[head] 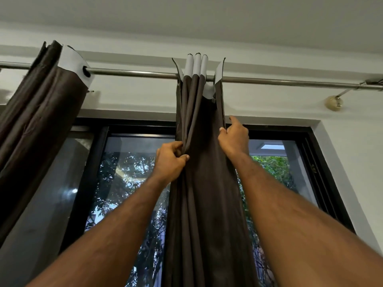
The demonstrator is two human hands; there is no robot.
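Gripping a bunch of folds, the left hand (172, 160) is clenched on the left side of the dark brown fabric curtain (207, 193), and its thumb lies across the front of the cloth. The right hand (235, 139) is a little higher. It pinches the right edge of the same curtain with curled fingers, while 1 digit points upward along that edge. The 2 bare forearms reach up from the bottom of the view, and the curtain hangs between them.

This curtain is gathered into narrow pleats and hangs from the long silver metal rod (134, 74), near the middle of it. The stiff white band (198, 63) at the top of the curtain stands in 3 rounded loops above the rod.

Well apart to the left, a 2nd dark brown curtain (41, 104) hangs on the same rod, also bunched together, with 1 black ring (87, 71) showing in its white top. Behind both curtains is the window with a black frame (134, 125), and green trees show through the glass. At the far right a small round wall bracket (334, 102) carries the rod on the white wall (269, 100).
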